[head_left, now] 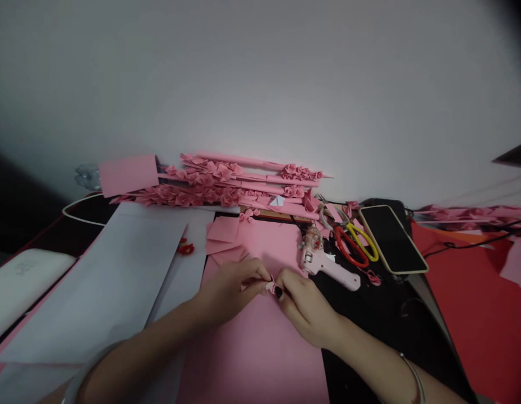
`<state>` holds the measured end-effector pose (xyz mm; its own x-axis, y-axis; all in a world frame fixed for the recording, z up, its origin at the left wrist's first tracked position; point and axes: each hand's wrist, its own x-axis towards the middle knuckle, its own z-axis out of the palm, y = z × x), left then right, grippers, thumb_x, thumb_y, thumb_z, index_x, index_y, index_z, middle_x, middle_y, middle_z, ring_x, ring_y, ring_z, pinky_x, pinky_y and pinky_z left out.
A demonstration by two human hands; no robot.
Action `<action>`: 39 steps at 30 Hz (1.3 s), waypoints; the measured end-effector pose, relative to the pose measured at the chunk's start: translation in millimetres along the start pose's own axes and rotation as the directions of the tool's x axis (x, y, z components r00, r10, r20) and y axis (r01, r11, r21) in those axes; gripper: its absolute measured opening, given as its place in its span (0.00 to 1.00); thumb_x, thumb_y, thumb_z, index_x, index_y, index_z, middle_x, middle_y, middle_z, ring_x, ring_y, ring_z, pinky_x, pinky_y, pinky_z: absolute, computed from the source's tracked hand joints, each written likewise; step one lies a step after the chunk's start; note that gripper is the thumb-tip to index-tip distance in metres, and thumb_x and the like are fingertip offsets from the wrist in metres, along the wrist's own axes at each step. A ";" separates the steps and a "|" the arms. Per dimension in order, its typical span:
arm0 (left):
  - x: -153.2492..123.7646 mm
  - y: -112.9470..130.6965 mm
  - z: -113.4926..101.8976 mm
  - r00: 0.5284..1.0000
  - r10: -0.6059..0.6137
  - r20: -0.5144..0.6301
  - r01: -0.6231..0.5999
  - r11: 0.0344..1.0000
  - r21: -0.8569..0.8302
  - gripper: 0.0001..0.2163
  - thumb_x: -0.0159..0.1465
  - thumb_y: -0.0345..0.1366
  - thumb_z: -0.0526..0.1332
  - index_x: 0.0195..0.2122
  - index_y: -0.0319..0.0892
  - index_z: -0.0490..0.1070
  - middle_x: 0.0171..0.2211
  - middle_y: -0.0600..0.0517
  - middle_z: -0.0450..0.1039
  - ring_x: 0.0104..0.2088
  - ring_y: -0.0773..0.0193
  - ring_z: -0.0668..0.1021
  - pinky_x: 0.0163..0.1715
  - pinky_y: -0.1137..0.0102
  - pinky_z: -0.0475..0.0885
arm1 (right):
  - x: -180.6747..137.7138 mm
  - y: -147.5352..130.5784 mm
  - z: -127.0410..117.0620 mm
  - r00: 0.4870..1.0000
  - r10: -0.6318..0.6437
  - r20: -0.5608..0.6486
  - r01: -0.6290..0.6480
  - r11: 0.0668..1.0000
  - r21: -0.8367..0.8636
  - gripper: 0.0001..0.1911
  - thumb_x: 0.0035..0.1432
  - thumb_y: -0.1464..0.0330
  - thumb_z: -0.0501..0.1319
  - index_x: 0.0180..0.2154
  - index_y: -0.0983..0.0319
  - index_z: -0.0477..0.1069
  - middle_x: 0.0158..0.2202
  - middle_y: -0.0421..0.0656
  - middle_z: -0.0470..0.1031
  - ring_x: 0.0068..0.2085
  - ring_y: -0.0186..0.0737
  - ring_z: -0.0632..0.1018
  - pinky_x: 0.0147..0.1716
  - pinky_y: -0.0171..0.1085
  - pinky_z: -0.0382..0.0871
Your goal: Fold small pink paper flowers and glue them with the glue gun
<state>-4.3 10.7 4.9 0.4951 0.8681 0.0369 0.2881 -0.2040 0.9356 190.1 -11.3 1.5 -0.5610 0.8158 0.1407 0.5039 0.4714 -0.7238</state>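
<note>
Between my two hands is a small folded pink paper piece (270,287), largely covered by fingers. My left hand (239,285) pinches it from the left with thumb and forefinger. From the other side my right hand (305,306) grips it, its dark-nailed thumb against the paper. Both hands are over a large pink paper sheet (260,359). Just beyond my left hand lie several pink paper squares (224,230). A pale pink glue gun (331,269) rests to the right of my right hand.
Pink paper flower stems (218,179) are piled along the wall. Scissors with red and yellow handles (356,247) lie beside a phone (393,238). White sheets (104,286) and a white box-like device (24,286) are at left, red paper (479,303) at right.
</note>
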 end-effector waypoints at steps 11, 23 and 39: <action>1.4 -7.7 9.6 0.977 -0.206 0.054 0.210 0.890 -0.405 0.03 0.58 0.32 0.62 0.28 0.39 0.69 0.25 0.53 0.75 0.29 0.65 0.79 0.33 0.69 0.72 | 0.1 0.1 -0.7 0.999 -0.034 0.006 0.033 0.998 0.054 0.09 0.55 0.79 0.47 0.31 0.59 0.55 0.27 0.38 0.61 0.27 0.35 0.64 0.27 0.34 0.56; 0.9 -4.4 7.6 0.985 -0.115 0.127 0.166 0.824 -0.542 0.10 0.60 0.33 0.62 0.32 0.44 0.57 0.25 0.57 0.73 0.28 0.66 0.79 0.32 0.69 0.72 | 1.5 -0.2 -2.7 0.998 -0.052 0.040 0.044 0.983 0.176 0.09 0.56 0.79 0.47 0.31 0.59 0.57 0.28 0.39 0.64 0.28 0.36 0.66 0.28 0.35 0.59; -1.0 0.1 4.7 0.996 -0.033 0.083 0.050 0.976 -0.211 0.05 0.65 0.36 0.55 0.34 0.40 0.65 0.27 0.54 0.68 0.28 0.67 0.73 0.30 0.71 0.68 | -0.5 -1.0 0.9 0.992 0.011 -0.122 0.018 0.972 0.233 0.08 0.64 0.74 0.47 0.35 0.60 0.62 0.29 0.39 0.66 0.29 0.35 0.67 0.29 0.34 0.61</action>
<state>-0.9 7.6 3.3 0.5516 0.8338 -0.0234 0.1328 -0.0601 0.9893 189.2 -12.5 1.5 -0.4710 0.8558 0.2142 0.3268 0.3948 -0.8587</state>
